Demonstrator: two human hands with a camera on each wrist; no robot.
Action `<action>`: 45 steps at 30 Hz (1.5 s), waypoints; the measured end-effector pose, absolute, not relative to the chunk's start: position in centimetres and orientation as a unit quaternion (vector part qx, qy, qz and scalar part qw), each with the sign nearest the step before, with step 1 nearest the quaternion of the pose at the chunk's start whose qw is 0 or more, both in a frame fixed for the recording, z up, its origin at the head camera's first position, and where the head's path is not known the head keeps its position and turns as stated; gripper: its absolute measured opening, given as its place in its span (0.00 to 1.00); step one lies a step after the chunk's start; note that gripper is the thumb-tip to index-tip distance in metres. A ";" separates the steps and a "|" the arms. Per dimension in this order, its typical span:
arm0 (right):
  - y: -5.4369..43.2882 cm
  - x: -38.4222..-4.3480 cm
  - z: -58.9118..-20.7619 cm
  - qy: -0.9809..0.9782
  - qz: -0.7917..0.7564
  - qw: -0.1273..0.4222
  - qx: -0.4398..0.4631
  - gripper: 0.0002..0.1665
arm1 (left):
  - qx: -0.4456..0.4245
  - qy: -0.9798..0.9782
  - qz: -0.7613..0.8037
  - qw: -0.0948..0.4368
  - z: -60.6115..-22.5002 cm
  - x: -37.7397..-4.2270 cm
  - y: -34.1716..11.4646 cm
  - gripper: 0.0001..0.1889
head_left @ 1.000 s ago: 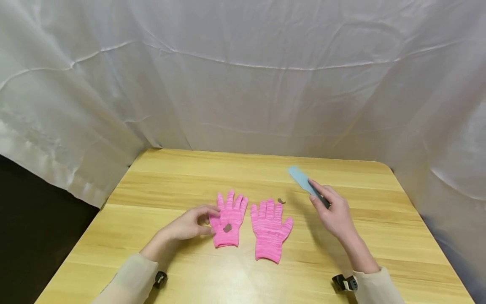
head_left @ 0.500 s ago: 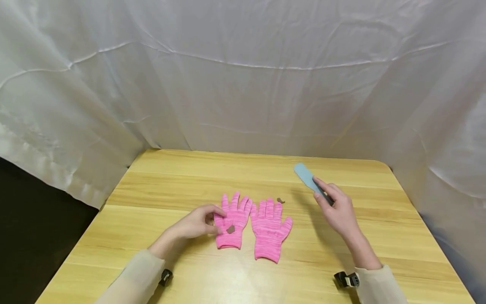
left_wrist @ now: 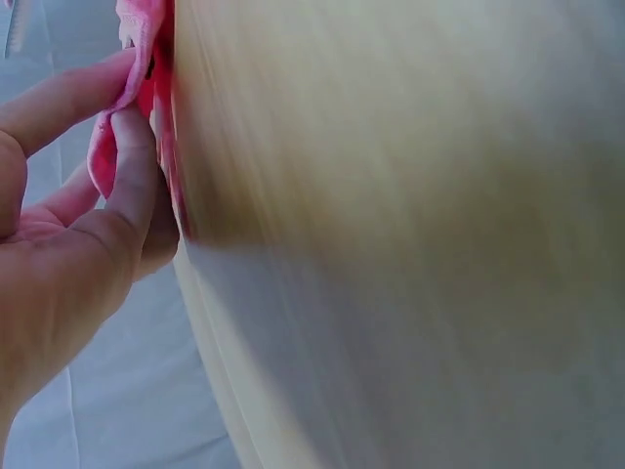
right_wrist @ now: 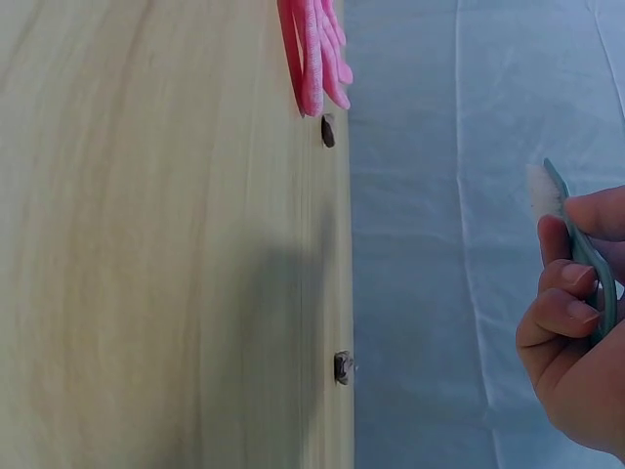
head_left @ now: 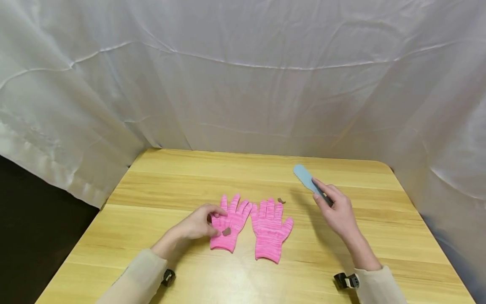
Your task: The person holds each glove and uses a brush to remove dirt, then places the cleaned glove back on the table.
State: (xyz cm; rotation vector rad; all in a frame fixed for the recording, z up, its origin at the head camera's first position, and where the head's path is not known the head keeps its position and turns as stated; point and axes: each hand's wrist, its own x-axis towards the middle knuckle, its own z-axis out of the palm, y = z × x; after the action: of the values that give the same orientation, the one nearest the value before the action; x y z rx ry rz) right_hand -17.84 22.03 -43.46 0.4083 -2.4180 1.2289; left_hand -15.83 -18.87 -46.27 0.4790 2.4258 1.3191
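At left, my left hand (head_left: 199,221), fingers bent and nearly closed, pinched the side edge of the left pink glove (head_left: 237,219) and held that edge raised off the bench (head_left: 182,177). Since half a second earlier, the glove's cuff had swung leftward, its fingers slanting right. A brown patch (head_left: 226,231) lay on it. The right pink glove (head_left: 268,232) lay flat, unmoved, a brown scrap (head_left: 281,200) just beside its fingertips. At right, my right hand (head_left: 338,213), raised above the bench, curled around the handle of a blue brush (head_left: 303,175) with pale bristles, its head pointing away and leftward.
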 end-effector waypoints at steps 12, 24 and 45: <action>21.7 -17.6 -43.4 -0.865 0.439 0.193 0.149 0.26 | 0.187 0.823 0.505 0.181 -46.3 -15.7 -19.5 0.30; 21.6 -17.7 -43.6 -0.866 0.438 0.190 0.150 0.26 | 0.155 0.786 0.558 0.216 -46.2 -15.7 -19.6 0.25; 21.6 -17.8 -43.8 -0.867 0.432 0.194 0.152 0.26 | 0.047 0.744 0.643 0.179 -45.0 -15.5 -18.6 0.31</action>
State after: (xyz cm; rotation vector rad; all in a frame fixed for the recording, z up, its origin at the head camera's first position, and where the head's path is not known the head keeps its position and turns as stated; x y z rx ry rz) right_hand -17.82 21.62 -43.81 0.4273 -2.4320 1.2113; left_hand -15.52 -18.58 -44.97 0.1328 2.1020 1.8167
